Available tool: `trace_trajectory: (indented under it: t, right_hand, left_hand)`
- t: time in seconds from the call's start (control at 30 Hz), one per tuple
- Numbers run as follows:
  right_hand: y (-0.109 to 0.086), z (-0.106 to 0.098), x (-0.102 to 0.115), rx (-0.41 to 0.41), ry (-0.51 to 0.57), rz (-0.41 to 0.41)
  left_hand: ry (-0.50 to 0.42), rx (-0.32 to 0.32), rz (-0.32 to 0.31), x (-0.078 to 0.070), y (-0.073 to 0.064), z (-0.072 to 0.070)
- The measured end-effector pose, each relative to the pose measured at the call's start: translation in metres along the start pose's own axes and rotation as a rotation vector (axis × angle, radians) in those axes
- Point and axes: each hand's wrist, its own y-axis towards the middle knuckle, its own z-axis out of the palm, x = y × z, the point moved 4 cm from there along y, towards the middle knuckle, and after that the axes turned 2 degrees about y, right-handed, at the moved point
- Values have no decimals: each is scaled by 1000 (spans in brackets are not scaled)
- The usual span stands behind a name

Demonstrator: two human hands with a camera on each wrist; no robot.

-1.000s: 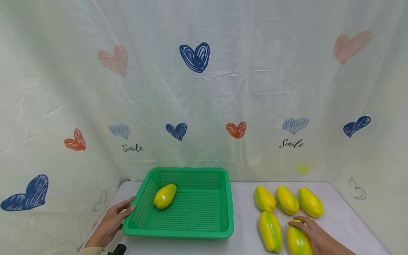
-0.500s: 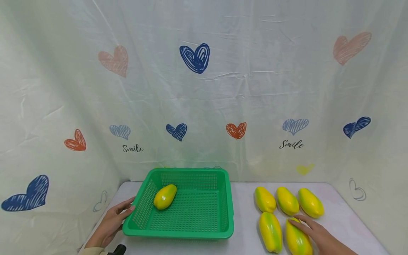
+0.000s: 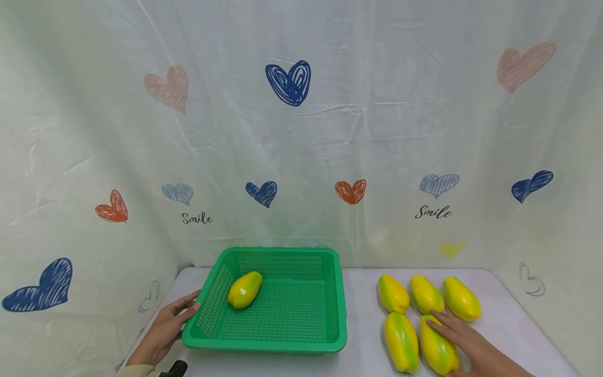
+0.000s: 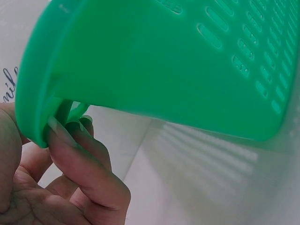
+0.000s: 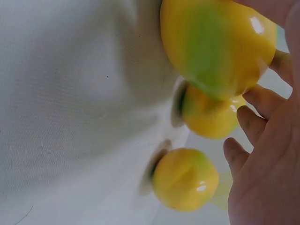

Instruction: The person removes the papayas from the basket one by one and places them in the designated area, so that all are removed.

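My left hand (image 3: 165, 327) grips the left rim of a green plastic basket (image 3: 264, 345); in the left wrist view its fingers (image 4: 89, 164) curl up under the rim. One glossy yellow-green papaya (image 3: 245, 289) lies in the basket's left part. At the right, my right hand (image 3: 468, 340) rests over the nearest right papaya (image 3: 438, 348), fingers stretched across its top and right side. In the right wrist view the thumb lies over that papaya (image 5: 206, 42) and the lower fingers stand apart from it.
Left of it lies another papaya (image 3: 401, 343). Behind are three more in a row: a left papaya (image 3: 393, 294), a middle papaya (image 3: 426, 295) and a right papaya (image 3: 461, 298). A white cloth (image 3: 363, 314) covers the table; a heart-printed curtain (image 3: 301, 146) hangs behind.
The papaya under my right hand has shifted slightly away and to the left, closer to its neighbours. The right fingers have straightened a little. The left hand and basket hold still.
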Motion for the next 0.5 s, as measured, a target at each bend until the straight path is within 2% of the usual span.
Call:
trace_trajectory:
  t: [0.1, 0.23, 0.5]
  right_hand:
    - [0, -1, -1, 5, 5, 5]
    - [3, 1, -2, 98, 149, 70]
    - [5, -7, -2, 114, 223, 47]
  left_hand:
    - [-3, 4, 2, -1, -1, 0]
    - [-4, 5, 4, -1, -2, 0]
    - [-8, 5, -1, -2, -2, 0]
